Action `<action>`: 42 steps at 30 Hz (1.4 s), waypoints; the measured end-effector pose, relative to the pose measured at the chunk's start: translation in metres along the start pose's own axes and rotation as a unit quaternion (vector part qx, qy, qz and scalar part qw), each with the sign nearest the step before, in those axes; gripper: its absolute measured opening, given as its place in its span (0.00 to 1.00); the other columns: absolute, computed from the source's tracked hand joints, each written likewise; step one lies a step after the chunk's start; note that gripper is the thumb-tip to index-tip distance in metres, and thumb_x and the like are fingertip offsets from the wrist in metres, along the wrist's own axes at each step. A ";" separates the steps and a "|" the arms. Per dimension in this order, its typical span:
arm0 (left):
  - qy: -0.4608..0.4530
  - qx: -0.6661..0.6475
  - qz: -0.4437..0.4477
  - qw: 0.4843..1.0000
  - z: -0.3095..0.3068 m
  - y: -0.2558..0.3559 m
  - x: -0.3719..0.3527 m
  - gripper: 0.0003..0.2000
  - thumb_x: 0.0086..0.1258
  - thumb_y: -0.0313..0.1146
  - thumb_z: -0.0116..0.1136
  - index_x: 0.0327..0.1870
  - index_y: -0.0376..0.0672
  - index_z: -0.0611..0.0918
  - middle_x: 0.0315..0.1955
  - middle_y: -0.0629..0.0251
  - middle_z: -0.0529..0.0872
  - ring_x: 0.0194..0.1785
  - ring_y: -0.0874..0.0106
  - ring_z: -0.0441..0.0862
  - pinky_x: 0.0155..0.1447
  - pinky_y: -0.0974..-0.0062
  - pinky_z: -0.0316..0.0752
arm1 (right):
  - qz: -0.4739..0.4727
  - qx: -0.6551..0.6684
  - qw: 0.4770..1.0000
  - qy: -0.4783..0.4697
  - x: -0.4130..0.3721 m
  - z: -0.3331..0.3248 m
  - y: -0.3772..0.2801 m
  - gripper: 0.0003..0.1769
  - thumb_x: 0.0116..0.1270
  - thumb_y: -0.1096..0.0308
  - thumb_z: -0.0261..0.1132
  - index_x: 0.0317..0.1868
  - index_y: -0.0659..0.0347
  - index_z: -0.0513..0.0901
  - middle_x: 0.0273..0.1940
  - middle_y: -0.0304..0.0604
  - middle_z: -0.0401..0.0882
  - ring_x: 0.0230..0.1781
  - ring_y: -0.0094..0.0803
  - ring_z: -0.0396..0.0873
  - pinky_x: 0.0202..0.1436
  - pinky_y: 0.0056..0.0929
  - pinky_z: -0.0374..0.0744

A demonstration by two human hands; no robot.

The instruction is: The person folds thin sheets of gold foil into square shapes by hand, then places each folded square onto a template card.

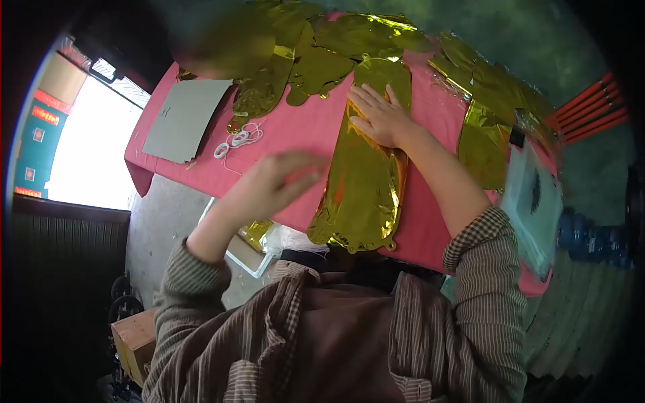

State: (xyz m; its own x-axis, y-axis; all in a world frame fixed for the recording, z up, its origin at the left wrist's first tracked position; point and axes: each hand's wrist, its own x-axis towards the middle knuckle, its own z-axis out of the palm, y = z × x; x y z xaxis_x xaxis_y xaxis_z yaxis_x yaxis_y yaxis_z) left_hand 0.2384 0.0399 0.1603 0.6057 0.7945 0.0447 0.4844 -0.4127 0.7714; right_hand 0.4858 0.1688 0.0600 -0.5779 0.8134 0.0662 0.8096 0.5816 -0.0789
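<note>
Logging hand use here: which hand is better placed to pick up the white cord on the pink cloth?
Probably the left. The left hand hovers, blurred, nearer the white cord; the right hand lies flat on the gold foil shape, farther away.

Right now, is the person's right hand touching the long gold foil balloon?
Touching. The head view shows the right hand lying flat, fingers spread, on the upper part of the gold foil balloon, with no gap between them.
</note>
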 end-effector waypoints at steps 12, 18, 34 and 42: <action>0.015 0.228 0.159 0.960 0.036 -0.069 0.073 0.21 0.67 0.32 0.52 0.60 0.32 0.71 0.62 0.47 0.70 0.66 0.54 0.66 0.70 0.62 0.60 | -0.006 0.016 1.000 0.016 0.001 0.002 0.002 0.34 0.71 0.45 0.40 0.72 0.54 0.56 0.74 0.40 0.50 0.75 0.36 0.46 0.75 0.54 0.40; -0.007 0.257 0.150 0.955 0.041 -0.051 0.027 0.23 0.68 0.34 0.50 0.61 0.30 0.70 0.63 0.45 0.68 0.69 0.54 0.61 0.72 0.57 0.54 | -0.006 0.011 1.000 0.019 0.000 0.001 0.001 0.35 0.71 0.43 0.40 0.72 0.53 0.55 0.74 0.39 0.50 0.75 0.35 0.45 0.75 0.53 0.39; -0.067 0.109 0.109 0.986 0.005 -0.016 0.005 0.12 0.61 0.27 0.59 0.46 0.36 0.80 0.48 0.52 0.80 0.54 0.57 0.76 0.56 0.62 0.72 | 0.001 0.014 1.000 -0.003 0.000 -0.001 -0.002 0.34 0.72 0.46 0.42 0.73 0.53 0.52 0.74 0.41 0.48 0.75 0.37 0.45 0.75 0.50 0.38; 0.001 0.158 0.215 0.964 0.029 -0.061 0.071 0.13 0.60 0.29 0.59 0.45 0.37 0.78 0.47 0.57 0.78 0.52 0.57 0.75 0.57 0.63 0.70 | 0.007 0.018 1.000 -0.003 0.000 -0.002 -0.002 0.35 0.70 0.46 0.44 0.73 0.54 0.53 0.74 0.41 0.48 0.75 0.37 0.44 0.75 0.50 0.38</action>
State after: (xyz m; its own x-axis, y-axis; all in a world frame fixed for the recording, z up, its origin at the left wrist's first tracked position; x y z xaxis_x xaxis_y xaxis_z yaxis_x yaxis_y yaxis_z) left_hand 0.2704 0.1086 0.0976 0.7929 0.5195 0.3185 0.3560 -0.8191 0.4498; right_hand 0.4843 0.1676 0.0624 -0.5668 0.8217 0.0593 0.8138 0.5697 -0.1153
